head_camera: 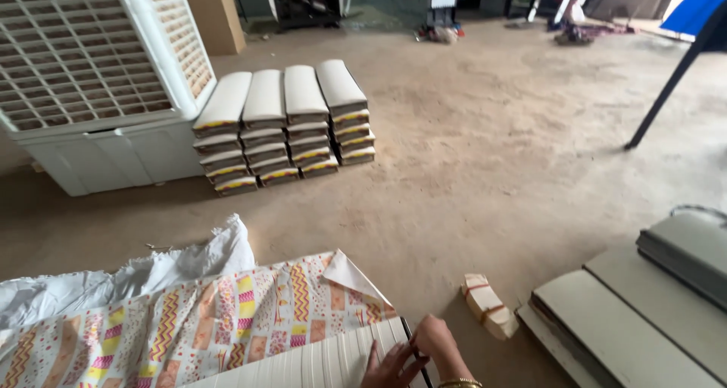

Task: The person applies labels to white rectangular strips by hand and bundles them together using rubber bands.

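Observation:
At the bottom edge, my right hand (438, 345) pinches the right end of a fanned row of white paper pieces (318, 364), beside a thin dark strip. My left hand (388, 367) rests with spread fingers on the same white row, just left of the right hand. Under the row lies a patterned paper sheet (189, 324) with orange, yellow and pink zigzags, one corner folded up. A gold bangle shows at my right wrist.
Stacked bundles of folded paper (284, 127) stand on the dirt floor ahead. A white air cooler (91, 77) is at the left. A small tied bundle (489, 305) lies near grey boards (628, 327) at right. A white sack (129, 278) sits left. A dark metal leg (674, 77) slants at far right.

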